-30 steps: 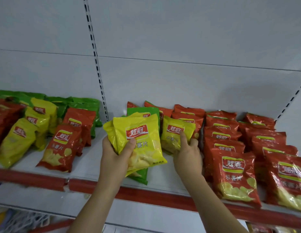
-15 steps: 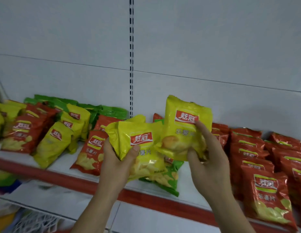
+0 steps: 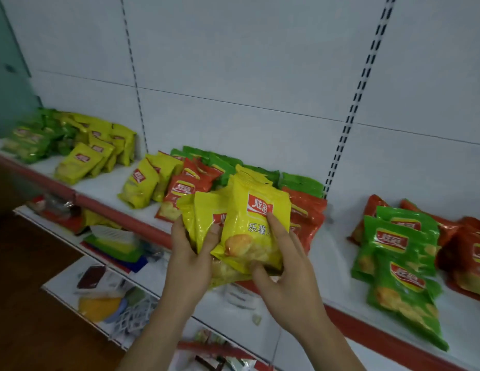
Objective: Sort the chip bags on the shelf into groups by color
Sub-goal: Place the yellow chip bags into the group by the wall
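Left hand (image 3: pixel 189 259) grips yellow bags (image 3: pixel 204 223) over the shelf (image 3: pixel 338 269) lip, right hand (image 3: pixel 287 269) pinches another yellow bag (image 3: pixel 256 226), red logo label legible only as Chinese characters, bare shelf just right, then green bags (image 3: pixel 399 253).

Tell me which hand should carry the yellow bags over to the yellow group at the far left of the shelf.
Left, probably. The left hand already grips the stack of yellow bags and is nearer the yellow group. The right hand only pinches the front yellow bag and would cross over.
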### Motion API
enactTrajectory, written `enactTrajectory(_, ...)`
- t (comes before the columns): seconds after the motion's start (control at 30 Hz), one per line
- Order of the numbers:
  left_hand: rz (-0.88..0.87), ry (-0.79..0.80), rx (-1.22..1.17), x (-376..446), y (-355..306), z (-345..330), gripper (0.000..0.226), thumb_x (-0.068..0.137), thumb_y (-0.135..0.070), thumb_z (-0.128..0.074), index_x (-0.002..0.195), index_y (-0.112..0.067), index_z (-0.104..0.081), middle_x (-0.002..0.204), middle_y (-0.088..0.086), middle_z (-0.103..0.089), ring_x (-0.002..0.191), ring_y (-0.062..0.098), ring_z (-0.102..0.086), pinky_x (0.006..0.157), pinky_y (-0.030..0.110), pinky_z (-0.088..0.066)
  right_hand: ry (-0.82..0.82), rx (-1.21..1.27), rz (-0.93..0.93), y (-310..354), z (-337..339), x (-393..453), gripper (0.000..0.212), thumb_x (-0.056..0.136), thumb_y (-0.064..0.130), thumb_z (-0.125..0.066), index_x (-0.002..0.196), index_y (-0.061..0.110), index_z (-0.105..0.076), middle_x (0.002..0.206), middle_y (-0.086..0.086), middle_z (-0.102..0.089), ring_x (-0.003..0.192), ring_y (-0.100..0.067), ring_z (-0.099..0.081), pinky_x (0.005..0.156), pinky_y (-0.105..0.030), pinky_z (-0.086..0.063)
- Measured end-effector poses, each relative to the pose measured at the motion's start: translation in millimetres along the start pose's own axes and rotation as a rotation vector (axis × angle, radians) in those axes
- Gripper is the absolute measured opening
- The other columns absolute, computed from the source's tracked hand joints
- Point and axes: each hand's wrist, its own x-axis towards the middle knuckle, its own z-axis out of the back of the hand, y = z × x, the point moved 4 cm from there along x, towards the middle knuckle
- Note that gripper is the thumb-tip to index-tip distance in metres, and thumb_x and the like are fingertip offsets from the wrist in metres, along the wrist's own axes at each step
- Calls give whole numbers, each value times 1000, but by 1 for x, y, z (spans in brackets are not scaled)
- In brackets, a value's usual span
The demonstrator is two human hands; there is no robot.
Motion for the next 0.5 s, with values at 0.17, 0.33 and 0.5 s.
enactTrajectory(0.17,24,-116,-10,34,18,72,58,95,-66,-61,147,-49,-43,136,-23,-62,124,4,-62,99,45,-56,109,37,66,28,-70,30,92,96,21,-72,155,68,-20,149,18,-41,113,-10,-54,83,-25,-53)
enactTrajectory(0.33,51,-249,-24,70,35,130,50,92,-56,-63,139,-56,-46,132,-23,-63,124,9,-63,99,45,-56,207,66,82,39,-142,68,85,97,28,-71,157,64,-23,154,19,-38,118,-17,-50,81,-15,-51)
enactTrajectory(0.5,26,-338,23,124,43,187,54,92,-53,-65,143,-40,-50,124,-17,-70,114,10,-70,96,51,-59,230,165,113,51,-217,116,65,99,52,-55,155,67,-26,155,19,-41,133,2,-49,93,-18,-48)
